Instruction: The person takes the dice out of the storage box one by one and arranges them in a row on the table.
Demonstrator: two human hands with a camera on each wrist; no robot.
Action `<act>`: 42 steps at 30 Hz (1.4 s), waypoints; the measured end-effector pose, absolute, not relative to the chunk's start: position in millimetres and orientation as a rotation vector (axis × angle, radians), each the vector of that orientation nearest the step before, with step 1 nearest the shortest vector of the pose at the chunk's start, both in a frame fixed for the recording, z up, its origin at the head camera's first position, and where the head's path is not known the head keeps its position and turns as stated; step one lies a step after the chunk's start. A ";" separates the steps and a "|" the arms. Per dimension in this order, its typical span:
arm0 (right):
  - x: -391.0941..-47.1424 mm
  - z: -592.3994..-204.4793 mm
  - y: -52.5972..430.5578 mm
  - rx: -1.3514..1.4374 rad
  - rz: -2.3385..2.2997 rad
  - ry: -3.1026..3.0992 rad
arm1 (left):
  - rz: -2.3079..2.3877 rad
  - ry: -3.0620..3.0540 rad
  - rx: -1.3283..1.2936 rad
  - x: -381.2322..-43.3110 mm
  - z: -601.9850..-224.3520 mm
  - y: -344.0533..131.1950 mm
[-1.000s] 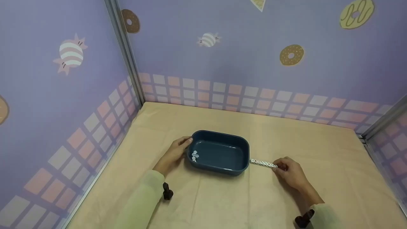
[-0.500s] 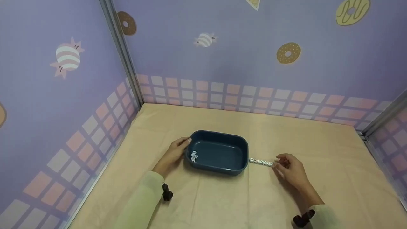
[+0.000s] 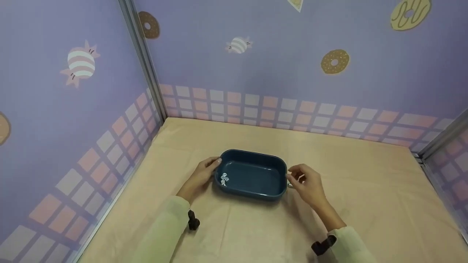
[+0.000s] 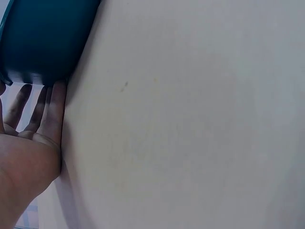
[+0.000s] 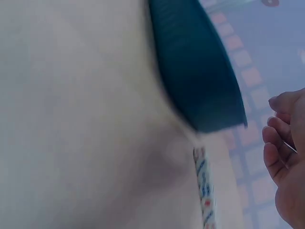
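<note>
A deep dark blue rectangular dish [image 3: 252,179] with rounded corners stands mid-table. My left hand [image 3: 201,179] holds its left end, thumb at the rim and fingers against the outer wall; in the left wrist view those fingers [image 4: 52,114] look straight. My right hand [image 3: 307,182] is beside the right rim, fingers loosely curled and holding nothing. In the right wrist view, that hand [image 5: 290,143] stands apart from the dish [image 5: 200,86]. A thin white stick [image 5: 205,191] patterned in blue and red lies off the dish's end; the right hand hides most of it in the head view.
A small white patterned shape [image 3: 223,179] shows inside the dish at its left end. Beige cloth [image 3: 365,193] covers the table. Purple walls [image 3: 278,65] printed with sweets enclose the back and sides, with a metal post [image 3: 144,62] at the back left corner.
My right hand has let go of the patterned stick and moved left to the dish's right rim. The stick stays lying there. My left hand and the dish have not moved.
</note>
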State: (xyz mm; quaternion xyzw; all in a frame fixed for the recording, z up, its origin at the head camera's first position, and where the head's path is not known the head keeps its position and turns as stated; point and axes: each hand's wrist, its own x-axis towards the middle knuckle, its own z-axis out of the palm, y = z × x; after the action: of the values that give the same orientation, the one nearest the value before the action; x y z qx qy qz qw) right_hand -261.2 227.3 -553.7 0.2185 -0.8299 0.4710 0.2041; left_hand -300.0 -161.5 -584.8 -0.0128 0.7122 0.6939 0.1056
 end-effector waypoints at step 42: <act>-312.7 -570.8 50.0 0.874 1.346 -2.872 | 2.160 1.951 -0.007 -296.7 -585.3 -162.9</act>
State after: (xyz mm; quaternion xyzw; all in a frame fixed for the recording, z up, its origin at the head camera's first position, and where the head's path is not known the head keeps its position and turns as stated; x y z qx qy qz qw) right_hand -312.7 50.0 -570.8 0.2650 -0.8705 0.4081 -0.0741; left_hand -296.7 -162.9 -585.3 -0.0024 0.6659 0.7371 0.1152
